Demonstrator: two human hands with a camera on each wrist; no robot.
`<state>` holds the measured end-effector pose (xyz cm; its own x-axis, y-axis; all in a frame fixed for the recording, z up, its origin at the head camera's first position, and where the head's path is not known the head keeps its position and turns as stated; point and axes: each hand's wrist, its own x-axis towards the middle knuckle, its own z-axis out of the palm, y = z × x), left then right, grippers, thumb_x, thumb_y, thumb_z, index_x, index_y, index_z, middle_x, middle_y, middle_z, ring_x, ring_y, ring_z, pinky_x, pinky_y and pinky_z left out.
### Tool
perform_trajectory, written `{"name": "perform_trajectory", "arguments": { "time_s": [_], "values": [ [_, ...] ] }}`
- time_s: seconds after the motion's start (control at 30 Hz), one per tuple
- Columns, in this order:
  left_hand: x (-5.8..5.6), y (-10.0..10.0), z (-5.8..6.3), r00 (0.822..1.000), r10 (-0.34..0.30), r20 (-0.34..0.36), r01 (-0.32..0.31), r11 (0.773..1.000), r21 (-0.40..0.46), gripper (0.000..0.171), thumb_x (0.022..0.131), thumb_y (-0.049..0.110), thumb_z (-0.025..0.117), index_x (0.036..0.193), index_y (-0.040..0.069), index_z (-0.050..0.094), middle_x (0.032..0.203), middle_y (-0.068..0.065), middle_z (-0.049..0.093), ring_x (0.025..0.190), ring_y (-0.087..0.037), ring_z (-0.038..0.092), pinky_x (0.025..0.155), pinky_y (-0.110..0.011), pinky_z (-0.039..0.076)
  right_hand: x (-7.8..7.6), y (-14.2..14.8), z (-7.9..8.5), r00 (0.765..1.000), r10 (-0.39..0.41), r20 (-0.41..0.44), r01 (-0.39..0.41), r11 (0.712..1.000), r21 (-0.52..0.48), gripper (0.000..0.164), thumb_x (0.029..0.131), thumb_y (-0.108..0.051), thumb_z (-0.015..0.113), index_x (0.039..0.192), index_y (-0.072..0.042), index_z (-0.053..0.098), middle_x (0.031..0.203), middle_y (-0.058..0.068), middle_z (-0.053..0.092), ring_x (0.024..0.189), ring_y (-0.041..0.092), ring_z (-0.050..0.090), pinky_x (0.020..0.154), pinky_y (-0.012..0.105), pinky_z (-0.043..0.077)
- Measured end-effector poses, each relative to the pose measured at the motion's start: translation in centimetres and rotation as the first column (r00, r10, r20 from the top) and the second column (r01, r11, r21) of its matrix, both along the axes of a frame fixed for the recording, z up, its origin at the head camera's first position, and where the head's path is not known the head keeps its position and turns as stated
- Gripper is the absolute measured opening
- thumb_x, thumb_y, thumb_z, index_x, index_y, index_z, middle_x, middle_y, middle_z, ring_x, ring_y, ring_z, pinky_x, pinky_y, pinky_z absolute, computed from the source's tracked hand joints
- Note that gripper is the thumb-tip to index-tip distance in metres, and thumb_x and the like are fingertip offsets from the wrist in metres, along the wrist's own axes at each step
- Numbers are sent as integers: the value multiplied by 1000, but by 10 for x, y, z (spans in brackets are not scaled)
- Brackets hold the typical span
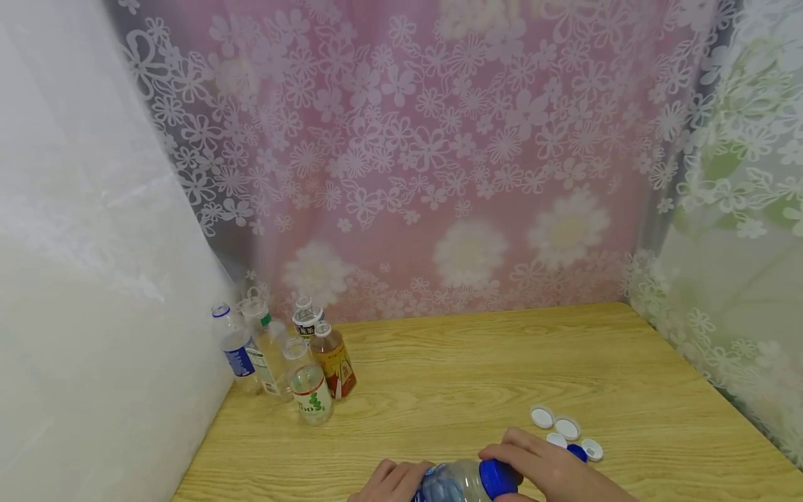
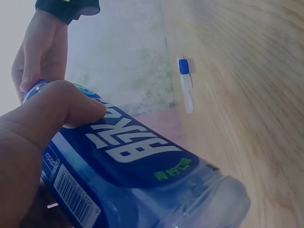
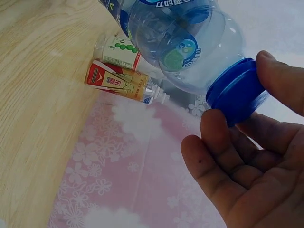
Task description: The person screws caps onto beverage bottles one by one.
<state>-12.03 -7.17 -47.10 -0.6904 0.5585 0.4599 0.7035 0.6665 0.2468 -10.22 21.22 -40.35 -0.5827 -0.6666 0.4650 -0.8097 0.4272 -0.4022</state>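
A clear plastic bottle (image 1: 461, 480) with a blue label lies tilted between both hands at the table's near edge. My left hand (image 1: 394, 481) grips its body, the thumb across the blue label (image 2: 142, 147) in the left wrist view. At the other end is a wide blue cap (image 3: 237, 92), seated on the bottle's neck. My right hand (image 1: 548, 468) pinches that cap between thumb and fingers. Just beyond the right hand lie several white caps (image 1: 567, 427) and another blue cap (image 1: 578, 452).
Several uncapped bottles stand at the left of the wooden table (image 1: 464, 376), among them a brown-orange one (image 1: 334, 362) and one with a green-and-white label (image 1: 310, 394). A pink floral curtain (image 1: 401, 174) hangs behind, with a white sheet (image 1: 94, 244) along the left.
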Motion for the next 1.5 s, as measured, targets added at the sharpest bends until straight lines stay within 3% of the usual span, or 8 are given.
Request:
{"name": "perform_trajectory", "arguments": {
  "time_s": [0.23, 0.5, 0.67, 0.83, 0.93, 1.17, 1.4, 1.5],
  "values": [
    [0, 1, 1, 998, 23, -64, -24, 1000, -6, 32, 100, 48, 56, 114, 25, 72, 93, 18, 69, 79, 0, 54, 53, -11, 36, 1, -3, 2, 998, -45, 39, 44, 999, 19, 33, 98, -15, 65, 130, -12, 58, 106, -11, 51, 88, -6, 53, 67, 13, 48],
    [0, 3, -1, 999, 43, -15, -44, 999, -13, 33, 101, 50, 54, 113, 26, 71, 93, 20, 68, 79, 0, 54, 55, -13, 37, 3, 1, -2, 998, -60, 26, 60, 998, 11, 49, 97, -21, 67, 144, -20, 51, 119, -9, 62, 100, 1, 60, 71, 19, 51],
    [-1, 3, -5, 998, 43, -37, -43, 999, 21, 29, 99, 49, 58, 111, 27, 71, 89, 20, 66, 75, 1, 53, 53, -13, 36, 4, 7, 1, 1000, 16, 5, -16, 1000, -22, 65, 95, -33, 70, 152, -15, 43, 143, -1, 54, 125, 11, 56, 85, 27, 54],
    [-1, 1, -4, 1000, 11, 18, -12, 999, 37, 32, 100, 51, 55, 117, 29, 69, 93, 21, 66, 80, 1, 54, 57, -14, 39, 2, 9, 3, 991, 126, -36, -129, 989, -78, 61, 92, -20, 74, 146, -9, 47, 140, 2, 50, 123, 10, 52, 87, 24, 51],
    [0, 1, -4, 1000, 8, 22, -9, 999, 50, 33, 99, 51, 56, 118, 28, 69, 96, 21, 67, 82, 0, 55, 57, -14, 40, 2, 9, 2, 993, 117, -28, -118, 991, -69, 57, 93, -10, 71, 145, -11, 48, 138, 1, 50, 120, 10, 53, 83, 23, 51],
    [0, 5, -6, 997, 19, -76, -14, 998, 64, 25, 98, 41, 60, 114, 26, 72, 94, 20, 69, 80, 2, 54, 58, -9, 36, 4, 6, 1, 992, 19, -127, -23, 999, -27, 55, 92, -6, 71, 142, -15, 50, 134, 0, 50, 110, 9, 57, 80, 14, 48],
    [-4, 6, -11, 971, -10, -237, 24, 998, 56, 22, 94, 35, 66, 112, 23, 72, 89, 18, 69, 77, 5, 55, 67, -7, 38, 4, 2, -1, 985, 6, -174, -10, 1000, -21, 53, 92, -8, 71, 141, -13, 50, 132, 1, 49, 108, 9, 55, 84, 9, 44],
    [-5, 6, -12, 970, -20, -242, 33, 998, 50, 22, 95, 34, 66, 112, 23, 72, 89, 18, 69, 77, 5, 56, 68, -7, 38, 3, 1, -2, 981, 15, -193, -21, 999, -30, 52, 93, -7, 70, 140, -11, 49, 131, 3, 49, 108, 9, 54, 85, 9, 43]
  ]
}}
